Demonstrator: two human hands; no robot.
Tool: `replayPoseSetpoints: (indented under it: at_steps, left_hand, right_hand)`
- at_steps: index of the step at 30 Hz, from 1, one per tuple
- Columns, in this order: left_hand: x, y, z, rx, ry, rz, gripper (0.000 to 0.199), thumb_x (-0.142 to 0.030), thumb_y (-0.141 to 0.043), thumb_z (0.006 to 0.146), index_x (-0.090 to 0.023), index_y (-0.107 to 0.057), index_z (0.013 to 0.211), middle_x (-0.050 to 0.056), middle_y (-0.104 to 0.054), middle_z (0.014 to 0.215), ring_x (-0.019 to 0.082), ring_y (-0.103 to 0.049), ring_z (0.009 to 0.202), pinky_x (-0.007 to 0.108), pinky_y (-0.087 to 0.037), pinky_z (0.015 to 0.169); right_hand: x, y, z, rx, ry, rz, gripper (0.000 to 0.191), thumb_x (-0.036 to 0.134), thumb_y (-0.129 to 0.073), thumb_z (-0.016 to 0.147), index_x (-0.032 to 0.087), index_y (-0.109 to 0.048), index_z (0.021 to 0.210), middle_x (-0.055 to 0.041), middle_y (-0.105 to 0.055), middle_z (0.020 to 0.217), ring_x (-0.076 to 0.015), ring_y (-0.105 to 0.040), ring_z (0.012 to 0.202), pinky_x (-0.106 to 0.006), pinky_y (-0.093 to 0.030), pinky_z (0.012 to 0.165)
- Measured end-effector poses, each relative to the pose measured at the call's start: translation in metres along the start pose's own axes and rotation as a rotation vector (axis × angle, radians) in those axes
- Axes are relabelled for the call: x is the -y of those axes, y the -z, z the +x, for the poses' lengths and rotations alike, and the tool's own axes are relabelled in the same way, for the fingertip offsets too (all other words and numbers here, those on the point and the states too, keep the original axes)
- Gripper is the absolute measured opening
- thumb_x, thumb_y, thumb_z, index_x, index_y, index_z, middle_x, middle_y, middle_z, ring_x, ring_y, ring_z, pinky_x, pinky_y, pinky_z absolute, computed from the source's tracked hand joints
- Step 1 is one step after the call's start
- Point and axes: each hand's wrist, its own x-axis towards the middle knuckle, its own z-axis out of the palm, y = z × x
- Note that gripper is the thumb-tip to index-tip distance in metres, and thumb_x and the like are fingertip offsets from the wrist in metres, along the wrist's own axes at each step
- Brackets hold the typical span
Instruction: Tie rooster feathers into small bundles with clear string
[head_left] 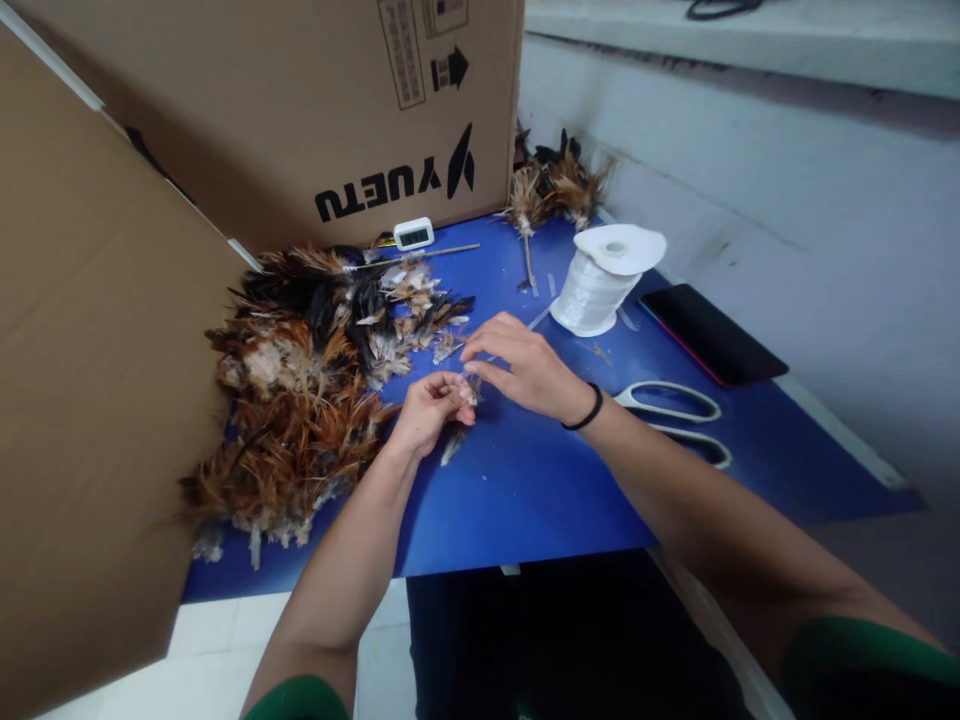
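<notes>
My left hand (433, 412) is closed in a pinch on a small feather bunch (474, 388), its pale quill ends showing at the fingertips. Just to the right and slightly above, my right hand (529, 365) has thumb and forefinger drawn together around a thin translucent ribbon (538, 318). That ribbon runs back behind the knuckles toward a white spool (596, 290) standing on the blue table (525, 500). Under the left fingers lies a loose feather (452, 445). The fingers partly cover the spot where ribbon and feathers meet.
Brown and black feathers (300, 430) are heaped at the left. Scissors (667, 405) and a dark phone (716, 335) lie at the right. Behind are a thin stick (420, 255), a small white digital display (413, 234), feathered sticks (527, 205) and a large cardboard box (300, 100).
</notes>
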Motion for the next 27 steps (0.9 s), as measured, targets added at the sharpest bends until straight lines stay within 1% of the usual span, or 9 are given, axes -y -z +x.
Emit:
replayPoseSetpoints:
  at_steps: [2,4,7,11,19,23,27]
  left_hand:
    - [-0.001,-0.001,-0.001,0.002,-0.021,-0.018,0.036,-0.035,-0.081,0.061,-0.014,-0.057,0.078,-0.002,-0.060,0.054,0.008,-0.056,0.044,0.019,-0.048,0.047]
    - [-0.002,-0.002,-0.001,0.008,-0.040,-0.022,0.037,-0.036,-0.081,0.061,-0.014,-0.056,0.077,-0.003,-0.060,0.055,0.008,-0.055,0.043,0.019,-0.047,0.046]
    - [-0.002,-0.002,-0.002,0.012,-0.065,-0.017,0.037,-0.037,-0.080,0.063,-0.014,-0.055,0.077,-0.003,-0.060,0.057,0.007,-0.055,0.044,0.019,-0.047,0.046]
    - [-0.001,-0.002,-0.002,0.014,-0.072,0.001,0.037,-0.038,-0.080,0.064,-0.016,-0.054,0.078,-0.004,-0.058,0.056,0.008,-0.055,0.044,0.019,-0.048,0.046]
    - [0.004,0.001,-0.001,0.077,-0.110,0.026,0.031,-0.034,-0.076,0.070,-0.015,-0.053,0.080,-0.003,-0.060,0.059,0.008,-0.057,0.045,0.020,-0.049,0.047]
    - [0.005,0.001,-0.001,0.088,-0.105,0.039,0.033,-0.035,-0.077,0.069,-0.015,-0.052,0.080,-0.003,-0.060,0.059,0.008,-0.057,0.045,0.020,-0.048,0.047]
    - [0.004,-0.002,-0.002,0.073,-0.098,0.060,0.033,-0.036,-0.076,0.070,-0.015,-0.052,0.080,-0.004,-0.059,0.054,0.008,-0.056,0.045,0.020,-0.047,0.049]
  right_hand:
    - [0.005,0.006,-0.004,-0.022,-0.045,0.005,0.006,0.017,-0.056,0.085,0.018,-0.062,0.082,-0.0036,-0.066,0.078,-0.0168,-0.055,0.076,-0.034,-0.043,0.077]
    - [0.008,0.008,-0.010,0.028,-0.093,0.007,0.009,0.014,-0.056,0.083,0.019,-0.064,0.080,-0.0022,-0.066,0.074,-0.0162,-0.056,0.073,-0.032,-0.044,0.073]
    - [0.010,0.005,-0.019,0.102,-0.159,0.012,0.014,0.013,-0.054,0.083,0.020,-0.067,0.084,-0.0022,-0.069,0.079,-0.0157,-0.059,0.075,-0.031,-0.046,0.074]
    - [0.010,-0.001,-0.022,0.114,-0.220,0.019,0.017,0.017,-0.051,0.087,0.019,-0.068,0.090,-0.0037,-0.070,0.083,-0.0157,-0.060,0.079,-0.031,-0.047,0.075]
    - [0.010,-0.003,-0.022,0.137,-0.232,0.038,0.013,0.015,-0.054,0.086,0.017,-0.067,0.087,-0.0028,-0.066,0.078,-0.0144,-0.057,0.075,-0.028,-0.042,0.074]
    - [0.010,-0.006,-0.023,0.154,-0.208,-0.062,0.009,0.019,-0.055,0.086,0.017,-0.062,0.080,-0.0025,-0.063,0.076,-0.0152,-0.053,0.074,-0.030,-0.037,0.073]
    - [0.011,-0.010,-0.024,0.157,-0.178,-0.173,0.011,0.022,-0.054,0.087,0.018,-0.057,0.077,-0.0023,-0.060,0.074,-0.0157,-0.049,0.071,-0.031,-0.033,0.072]
